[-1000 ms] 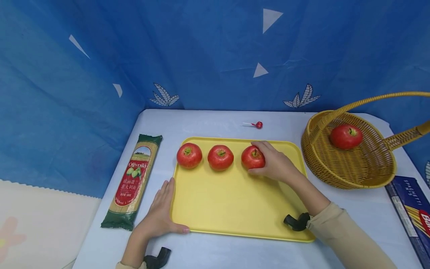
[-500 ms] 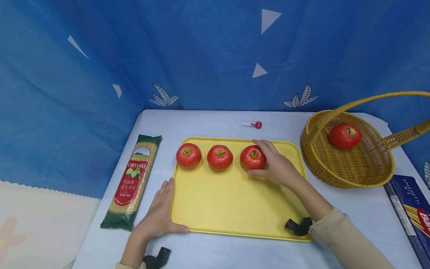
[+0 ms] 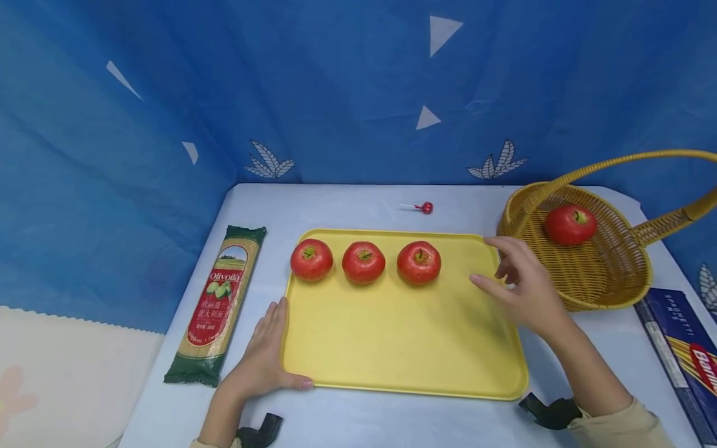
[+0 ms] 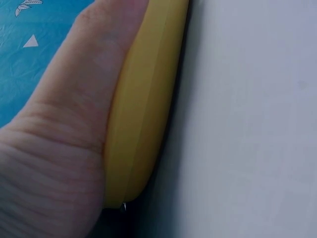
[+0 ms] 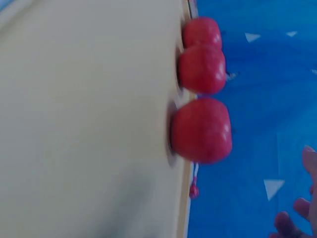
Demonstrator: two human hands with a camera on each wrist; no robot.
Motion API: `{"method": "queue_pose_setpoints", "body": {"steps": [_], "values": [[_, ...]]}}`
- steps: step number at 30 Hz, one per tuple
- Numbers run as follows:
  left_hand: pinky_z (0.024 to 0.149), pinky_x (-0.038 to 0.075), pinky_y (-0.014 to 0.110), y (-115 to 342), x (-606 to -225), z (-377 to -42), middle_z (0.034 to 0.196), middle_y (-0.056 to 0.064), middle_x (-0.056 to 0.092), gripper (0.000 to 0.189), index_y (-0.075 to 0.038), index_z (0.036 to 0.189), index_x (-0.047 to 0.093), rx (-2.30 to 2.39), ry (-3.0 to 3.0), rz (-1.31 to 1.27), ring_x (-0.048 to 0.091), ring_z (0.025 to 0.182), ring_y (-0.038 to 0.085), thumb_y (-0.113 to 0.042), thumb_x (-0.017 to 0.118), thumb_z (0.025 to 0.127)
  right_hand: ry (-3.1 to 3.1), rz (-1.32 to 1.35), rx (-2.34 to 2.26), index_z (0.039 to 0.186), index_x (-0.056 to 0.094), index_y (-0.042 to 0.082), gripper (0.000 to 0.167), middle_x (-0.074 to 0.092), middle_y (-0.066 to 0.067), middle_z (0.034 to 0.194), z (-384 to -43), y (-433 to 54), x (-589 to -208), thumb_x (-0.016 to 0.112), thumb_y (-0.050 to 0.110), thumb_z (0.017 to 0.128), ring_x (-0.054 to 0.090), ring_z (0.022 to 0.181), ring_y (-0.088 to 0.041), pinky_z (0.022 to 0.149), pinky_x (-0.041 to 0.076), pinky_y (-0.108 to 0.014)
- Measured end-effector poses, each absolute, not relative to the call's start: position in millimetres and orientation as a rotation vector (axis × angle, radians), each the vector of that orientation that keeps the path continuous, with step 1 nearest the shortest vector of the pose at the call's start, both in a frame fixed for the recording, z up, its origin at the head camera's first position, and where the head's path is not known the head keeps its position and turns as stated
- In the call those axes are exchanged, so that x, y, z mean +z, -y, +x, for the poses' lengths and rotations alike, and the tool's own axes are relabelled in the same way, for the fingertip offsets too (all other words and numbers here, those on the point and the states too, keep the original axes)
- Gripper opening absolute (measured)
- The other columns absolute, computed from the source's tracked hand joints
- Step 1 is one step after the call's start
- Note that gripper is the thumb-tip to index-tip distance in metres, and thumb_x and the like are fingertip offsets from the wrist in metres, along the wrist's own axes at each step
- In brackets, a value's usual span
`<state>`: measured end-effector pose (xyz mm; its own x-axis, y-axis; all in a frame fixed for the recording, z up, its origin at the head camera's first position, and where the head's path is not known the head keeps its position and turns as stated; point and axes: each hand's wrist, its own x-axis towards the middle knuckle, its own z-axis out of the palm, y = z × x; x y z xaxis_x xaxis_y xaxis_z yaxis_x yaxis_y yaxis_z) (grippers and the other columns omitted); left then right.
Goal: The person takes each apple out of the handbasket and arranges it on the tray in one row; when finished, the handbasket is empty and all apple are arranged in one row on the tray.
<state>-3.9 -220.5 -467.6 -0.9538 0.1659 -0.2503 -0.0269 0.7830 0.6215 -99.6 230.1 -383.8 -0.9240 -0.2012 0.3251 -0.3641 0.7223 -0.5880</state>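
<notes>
Three red apples stand in a row along the far edge of a yellow tray (image 3: 403, 336): a left apple (image 3: 311, 260), a middle apple (image 3: 363, 262) and a right apple (image 3: 419, 262). My left hand (image 3: 266, 358) rests against the tray's near left corner, fingers straight along the left side and thumb on the front edge. Above the tray's right side hangs my right hand (image 3: 529, 286), apart from the right apple, thumb and forefinger spread with nothing between them. Another apple (image 3: 570, 224) lies in the wicker basket (image 3: 582, 280) beyond that hand.
A pack of spaghetti (image 3: 218, 305) lies left of the tray. Behind the tray is a red lollipop (image 3: 427, 208). The basket's tall handle (image 3: 633, 160) arches up at the right. A blue spaghetti box (image 3: 680, 348) lies at the right edge, and a blue cloth (image 3: 347, 93) hangs behind.
My right hand has let go of the right apple and moved right, towards the basket. That apple stays on the tray. The left hand keeps its place on the tray.
</notes>
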Motion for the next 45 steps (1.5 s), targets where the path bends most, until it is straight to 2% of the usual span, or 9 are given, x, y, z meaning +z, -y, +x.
{"method": "queue_pose_setpoints", "body": {"steps": [5, 12, 17, 20, 23, 26, 29, 39, 45], "values": [[0.122, 0.005, 0.062, 222, -470, -4, 0.169, 0.012, -0.002, 0.159, -0.018, 0.160, -0.009, 0.952, -2.681, 0.094, -0.006, 0.155, 0.035, -0.072, 0.088, 0.046, 2.572, 0.355, 0.939, 0.134, 0.059, 0.009, 0.064, 0.057, -0.014, 0.125, -100, -262, -379, 0.086, 0.008, 0.075, 0.048, 0.073, 0.000, 0.066, 0.040, -0.002], [0.123, 0.005, 0.061, 222, -469, -4, 0.169, 0.009, -0.003, 0.160, -0.020, 0.160, -0.009, 0.944, -2.678, 0.075, -0.006, 0.156, 0.033, -0.071, 0.088, 0.044, 2.634, 0.116, 0.866, 0.140, 0.053, 0.009, 0.064, 0.051, -0.018, 0.132, -117, -305, -383, 0.081, 0.021, 0.083, 0.043, 0.077, 0.006, 0.068, 0.034, 0.004], [0.122, 0.004, 0.062, 221, -468, -3, 0.169, 0.012, -0.002, 0.159, -0.018, 0.160, -0.009, 0.959, -2.678, 0.090, -0.006, 0.155, 0.036, -0.071, 0.088, 0.045, 2.723, -0.032, 0.845, 0.148, 0.042, 0.006, 0.072, 0.043, -0.025, 0.137, -137, -328, -387, 0.074, 0.031, 0.089, 0.048, 0.084, -0.009, 0.063, 0.031, 0.003], [0.122, 0.005, 0.063, 221, -468, -3, 0.169, 0.014, -0.002, 0.159, -0.017, 0.160, -0.008, 0.966, -2.682, 0.098, -0.006, 0.155, 0.037, -0.071, 0.088, 0.046, 2.795, -0.128, 0.828, 0.152, 0.035, 0.006, 0.077, 0.037, -0.028, 0.144, -150, -336, -390, 0.069, 0.038, 0.092, 0.050, 0.092, -0.029, 0.066, 0.038, -0.008], [0.121, 0.004, 0.064, 221, -468, -3, 0.168, 0.014, -0.002, 0.159, -0.017, 0.160, -0.009, 0.966, -2.681, 0.102, -0.006, 0.155, 0.037, -0.072, 0.087, 0.046, 2.854, -0.213, 0.850, 0.156, 0.027, 0.007, 0.081, 0.025, -0.030, 0.154, -161, -344, -393, 0.064, 0.044, 0.093, 0.048, 0.110, -0.047, 0.080, 0.056, -0.039], [0.122, 0.004, 0.063, 221, -469, -3, 0.169, 0.013, -0.002, 0.158, -0.017, 0.160, -0.009, 0.965, -2.680, 0.106, -0.006, 0.155, 0.036, -0.073, 0.087, 0.046, 2.894, -0.291, 0.902, 0.158, 0.019, 0.007, 0.087, 0.011, -0.029, 0.161, -169, -351, -396, 0.061, 0.048, 0.094, 0.034, 0.133, -0.057, 0.097, 0.042, -0.073], [0.122, 0.004, 0.062, 221, -469, -3, 0.169, 0.012, -0.002, 0.158, -0.018, 0.160, -0.008, 0.963, -2.682, 0.112, -0.006, 0.155, 0.036, -0.073, 0.087, 0.047, 2.930, -0.343, 0.922, 0.159, 0.012, 0.007, 0.092, 0.004, -0.028, 0.162, -174, -356, -398, 0.059, 0.051, 0.094, 0.021, 0.141, -0.059, 0.100, 0.033, -0.076], [0.121, 0.005, 0.064, 222, -467, -4, 0.168, 0.014, -0.001, 0.158, -0.016, 0.160, -0.008, 0.968, -2.691, 0.124, -0.005, 0.155, 0.038, -0.072, 0.087, 0.047, 3.004, -0.378, 0.870, 0.159, -0.001, 0.006, 0.100, 0.010, -0.032, 0.161, -187, -360, -399, 0.060, 0.049, 0.094, 0.020, 0.143, -0.057, 0.106, 0.029, -0.075], [0.122, 0.005, 0.062, 221, -468, -4, 0.169, 0.011, -0.002, 0.158, -0.017, 0.160, -0.008, 0.963, -2.684, 0.106, -0.006, 0.155, 0.035, -0.071, 0.088, 0.046, 3.064, -0.433, 0.804, 0.159, -0.007, 0.011, 0.107, 0.000, -0.032, 0.161, -192, -362, -398, 0.059, 0.058, 0.091, 0.023, 0.137, -0.061, 0.101, 0.032, -0.077]]}}
